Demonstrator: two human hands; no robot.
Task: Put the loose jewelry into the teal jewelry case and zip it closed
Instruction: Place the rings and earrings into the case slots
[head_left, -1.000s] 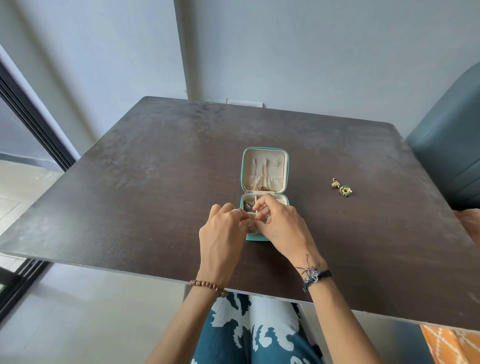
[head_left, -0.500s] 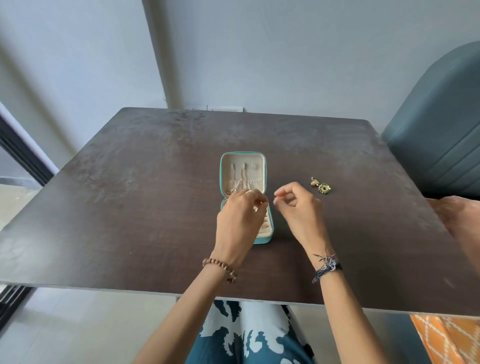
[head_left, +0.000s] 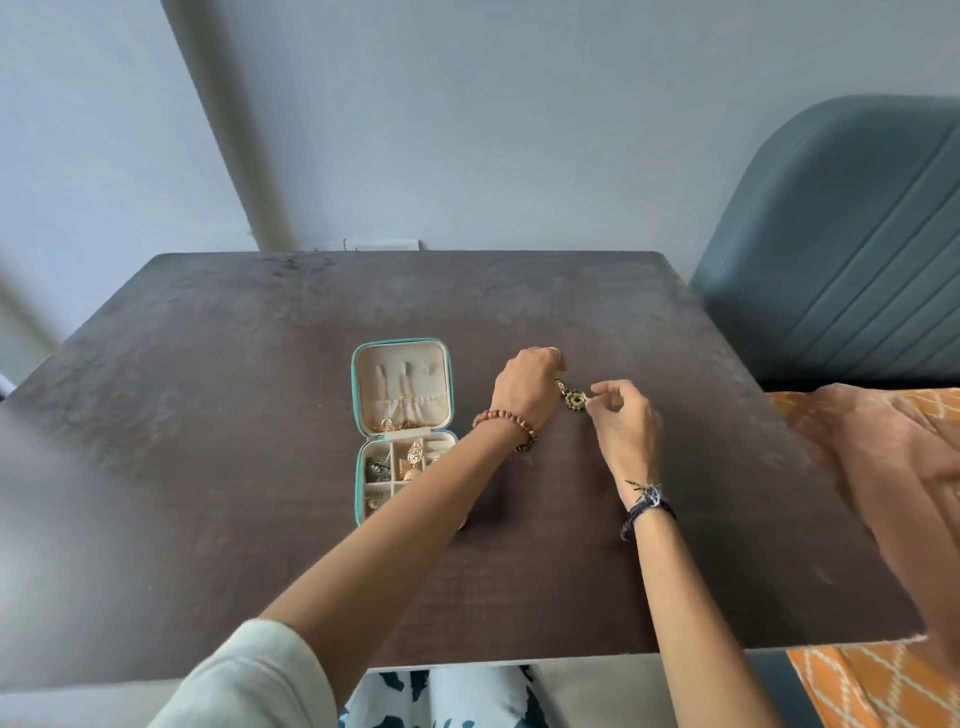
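Observation:
The teal jewelry case (head_left: 356, 415) lies open on the dark table (head_left: 208, 415), its cream lid flat behind the tray of compartments. Gold earrings (head_left: 413, 460) and other small pieces lie in the compartments. To the case's right lie the green and gold earrings (head_left: 574, 399). My left hand (head_left: 527, 387) reaches across over the case's right side and pinches the upper end of these earrings. My right hand (head_left: 626, 421) pinches the round green piece from the right. My left forearm hides the tray's near right corner.
A teal padded chair (head_left: 841, 249) stands at the table's right. An orange patterned cloth (head_left: 878, 680) and part of another person (head_left: 904, 467) sit at the right edge. The grey wall runs behind the table's far edge.
Both hands left the case and moved right to the green and gold earrings, where each now pinches them. The camera view shifted, so the case sits further left.

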